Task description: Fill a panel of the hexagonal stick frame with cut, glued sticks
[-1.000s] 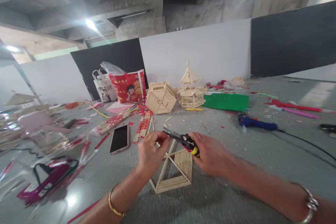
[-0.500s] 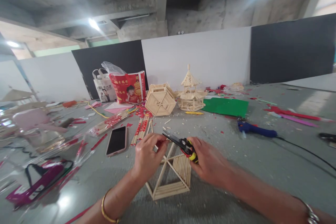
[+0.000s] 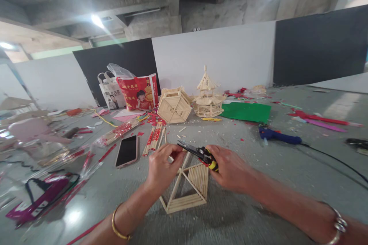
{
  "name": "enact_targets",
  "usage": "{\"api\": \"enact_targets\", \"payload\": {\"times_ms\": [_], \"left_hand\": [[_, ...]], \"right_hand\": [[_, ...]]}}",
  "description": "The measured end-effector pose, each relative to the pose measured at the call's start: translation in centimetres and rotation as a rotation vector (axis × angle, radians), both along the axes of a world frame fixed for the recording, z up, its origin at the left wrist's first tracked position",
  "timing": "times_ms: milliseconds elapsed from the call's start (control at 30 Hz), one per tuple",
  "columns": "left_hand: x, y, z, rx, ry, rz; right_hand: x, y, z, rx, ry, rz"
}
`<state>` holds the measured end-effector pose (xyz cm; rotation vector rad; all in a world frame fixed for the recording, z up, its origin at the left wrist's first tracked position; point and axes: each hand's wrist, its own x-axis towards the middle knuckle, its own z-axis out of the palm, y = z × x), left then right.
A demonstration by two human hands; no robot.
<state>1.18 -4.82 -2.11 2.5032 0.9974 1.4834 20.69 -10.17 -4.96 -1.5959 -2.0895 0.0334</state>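
Note:
My right hand (image 3: 228,166) is wrapped around the black and yellow handles of a pair of pruning shears (image 3: 203,155). Their narrow blades point left, close above the fingertips of my left hand (image 3: 163,164). Those fingers are pinched together; whatever is between them is too small and hidden to make out. Below both hands lies a six-sided frame of wooden sticks (image 3: 186,203), its spokes meeting at the centre. Rows of sticks fill its right section and part of the front one. My left hand covers part of its far left side.
Behind stand a hexagonal stick panel (image 3: 174,110) and a stick pavilion model (image 3: 207,99). To the left lie a phone (image 3: 127,152), wrapped stick bundles (image 3: 153,139) and a purple pouch (image 3: 43,199). At right are a blue glue gun (image 3: 278,136) with its cord and a green sheet (image 3: 247,111).
The view has tilted slightly, so the scene sits a little higher. My hands keep nearly the same pose, with the shears' blades still beside my left fingertips.

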Motion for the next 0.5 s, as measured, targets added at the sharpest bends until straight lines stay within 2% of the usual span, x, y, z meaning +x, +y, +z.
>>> {"api": "enact_targets", "payload": {"times_ms": [133, 233, 333, 433, 500], "left_hand": [[0.0, 0.5, -0.2, -0.094, -0.036, -0.009], [-0.2, 1.1, -0.3, -0.191, -0.103, -0.027], [-0.3, 1.5, -0.2, -0.381, -0.119, -0.143], [-0.2, 1.5, -0.2, -0.545, -0.03, -0.253], [-0.1, 1.4, -0.2, -0.587, 0.027, -0.283]], "right_hand": [[0.6, 0.6, 0.1, -0.029, -0.081, -0.073], [1.9, 1.8, 0.2, 0.02, -0.149, -0.216], [4.1, 3.6, 0.1, 0.072, -0.216, -0.358], [6.5, 5.3, -0.6, 0.025, -0.281, -0.382], [7.9, 6.0, -1.5, -0.039, -0.317, -0.37]]}}
